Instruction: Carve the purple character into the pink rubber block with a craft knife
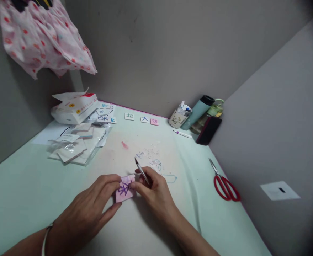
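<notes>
A small pink block, marked with purple character-like strokes, stands slightly tilted between my two hands. My left hand grips its left side, fingers on the upper edge and thumb along the lower corner. Fingertips of my right hand touch the block's right edge. That same hand holds a craft knife, its dark blade pointing up and left, away from the block. Just beyond the knife, dark crumbs and blue pen marks lie on the pale work surface.
Bagged pale blocks and a tissue pack lie left. Small character tiles line the back. A pen cup, teal tumbler, phone and marker stand or lie back right; red-handled scissors lie right.
</notes>
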The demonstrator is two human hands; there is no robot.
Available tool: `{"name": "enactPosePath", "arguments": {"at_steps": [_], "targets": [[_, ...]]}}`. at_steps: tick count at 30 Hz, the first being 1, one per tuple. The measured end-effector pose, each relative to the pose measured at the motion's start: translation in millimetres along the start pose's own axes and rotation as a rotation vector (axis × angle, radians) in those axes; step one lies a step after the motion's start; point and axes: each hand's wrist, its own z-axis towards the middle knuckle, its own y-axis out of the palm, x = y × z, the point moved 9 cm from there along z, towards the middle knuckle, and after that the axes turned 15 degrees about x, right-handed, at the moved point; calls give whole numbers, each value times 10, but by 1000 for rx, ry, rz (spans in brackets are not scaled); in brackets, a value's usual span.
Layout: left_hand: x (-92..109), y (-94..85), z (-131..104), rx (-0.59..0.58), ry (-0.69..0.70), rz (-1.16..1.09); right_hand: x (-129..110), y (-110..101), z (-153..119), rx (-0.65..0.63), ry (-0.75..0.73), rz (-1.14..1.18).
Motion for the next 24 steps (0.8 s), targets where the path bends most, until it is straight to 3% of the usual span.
{"name": "enactPosePath", "arguments": {"at_steps": [5,9,11,15,17,20,24], "targets": [[117,-36,19,30,69,-40,73,91,-26,-60,130,81],[41,21,29,-21,36,-132,41,76,-26,-88,136,151],[-92,57,27,-25,-96,-209,9,44,-23,-79,118,155],[-424,185,-49,-25,-576,-501,-23,37,-31,-78,122,184],[-494,237,-74,-44,-769,-617,4,63,-42,-89,173,224],[-431,323,-77,-191,-936,-746,31,51,-51,-54,186,211],[-373,258,5,-165,-940,-784,-202,-73,-85,79,-153,15]]}}
